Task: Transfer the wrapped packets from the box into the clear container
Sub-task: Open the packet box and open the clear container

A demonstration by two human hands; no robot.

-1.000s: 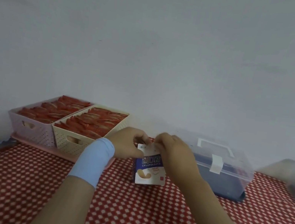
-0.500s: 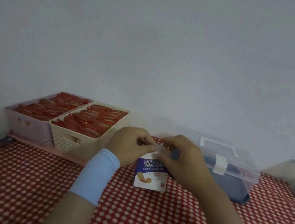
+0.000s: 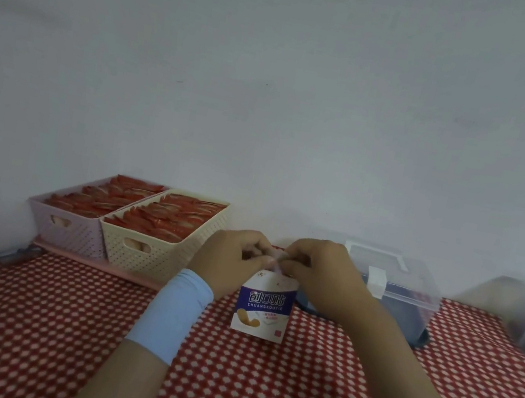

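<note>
Pale grey wall (image 3: 271,96) fills the view above a red-and-white checked tablecloth (image 3: 23,332). At 10 o'clock a pink basket (image 3: 72,226) and a cream basket (image 3: 155,247) stand touching, both packed with red packets (image 3: 167,217). At 2 o'clock sits the clear container (image 3: 408,292), lid on, with a white latch. At centre the plaster box (image 3: 261,310) stands upright on the cloth, white with a purple band and a pictured plaster. The left hand (image 3: 230,259) and right hand (image 3: 321,274) pinch its top flap, fingers curled. A blue wristband (image 3: 172,315) wraps the left wrist.

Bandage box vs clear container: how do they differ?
The bandage box is opaque printed card, the clear container see-through plastic. The box is smaller and nearer; the container sits behind it. The left hand and right hand pinch the box's top; the container is untouched, lid on. Both rest on the checked tablecloth.
</note>
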